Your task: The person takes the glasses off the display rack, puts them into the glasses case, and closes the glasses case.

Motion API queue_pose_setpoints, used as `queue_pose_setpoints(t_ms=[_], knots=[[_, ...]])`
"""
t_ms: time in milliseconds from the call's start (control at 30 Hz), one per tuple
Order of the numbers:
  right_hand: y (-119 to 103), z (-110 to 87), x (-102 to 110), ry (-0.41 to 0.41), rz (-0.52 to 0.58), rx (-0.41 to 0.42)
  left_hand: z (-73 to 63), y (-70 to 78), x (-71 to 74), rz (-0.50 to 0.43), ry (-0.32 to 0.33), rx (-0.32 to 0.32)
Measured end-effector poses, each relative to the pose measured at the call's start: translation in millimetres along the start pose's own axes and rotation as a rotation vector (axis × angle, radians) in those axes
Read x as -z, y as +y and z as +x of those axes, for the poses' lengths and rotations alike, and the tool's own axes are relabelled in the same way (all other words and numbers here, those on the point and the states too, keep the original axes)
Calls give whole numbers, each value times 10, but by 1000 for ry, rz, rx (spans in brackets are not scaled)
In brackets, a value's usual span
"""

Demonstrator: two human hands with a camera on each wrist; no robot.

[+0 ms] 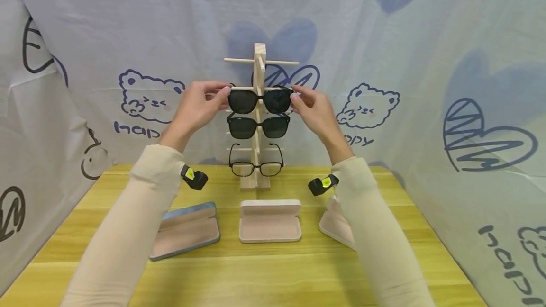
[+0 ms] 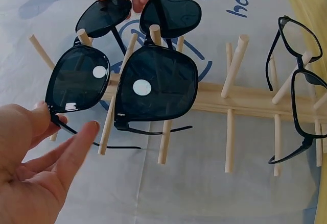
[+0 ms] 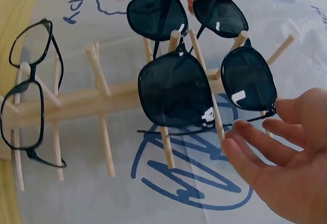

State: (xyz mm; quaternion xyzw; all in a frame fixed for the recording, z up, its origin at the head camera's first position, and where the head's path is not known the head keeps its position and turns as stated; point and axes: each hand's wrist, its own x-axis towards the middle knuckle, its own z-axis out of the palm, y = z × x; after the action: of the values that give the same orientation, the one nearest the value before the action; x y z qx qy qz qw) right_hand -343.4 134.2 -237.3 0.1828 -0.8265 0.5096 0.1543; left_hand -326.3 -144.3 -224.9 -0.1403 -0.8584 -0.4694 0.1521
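The upper pair of black sunglasses (image 1: 243, 102) sits on a peg of the wooden display stand (image 1: 259, 50). My left hand (image 1: 199, 106) pinches its left end near the hinge, between thumb and fingers. At the opposite end, my right hand (image 1: 314, 109) holds the other hinge with thumb and fingertips. Just below, a second pair of dark sunglasses (image 1: 241, 128) rests on the stand, untouched. Lower down hang clear eyeglasses (image 3: 42, 114) with a black frame. Both wrist views show the upper pair's temples reaching back past the pegs.
Three open glasses cases stand on the wooden table (image 1: 256, 278): a blue-grey one (image 1: 187, 245) at left, a white one (image 1: 270, 239) in the middle, and one (image 1: 337, 226) at right partly behind my sleeve. A printed cloth (image 1: 170, 27) hangs behind the stand.
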Motion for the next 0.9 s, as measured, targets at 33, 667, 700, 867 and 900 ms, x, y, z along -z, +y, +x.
queue_pose_setpoints(t_ms=[33,667,700,867,900], knots=[[-5,-1,-10,10,8,0,2,2,-5,-10,6,4],[-168,-140,-1,133,22,64,-149,111,11,-131,46,-60],[-175,-157,2,133,21,70,-175,116,14,-133,46,-58],[-222,-250,6,138,17,96,-283,143,37,-144,49,-57],[-227,-266,6,141,17,99,-298,152,40,-142,50,-59]])
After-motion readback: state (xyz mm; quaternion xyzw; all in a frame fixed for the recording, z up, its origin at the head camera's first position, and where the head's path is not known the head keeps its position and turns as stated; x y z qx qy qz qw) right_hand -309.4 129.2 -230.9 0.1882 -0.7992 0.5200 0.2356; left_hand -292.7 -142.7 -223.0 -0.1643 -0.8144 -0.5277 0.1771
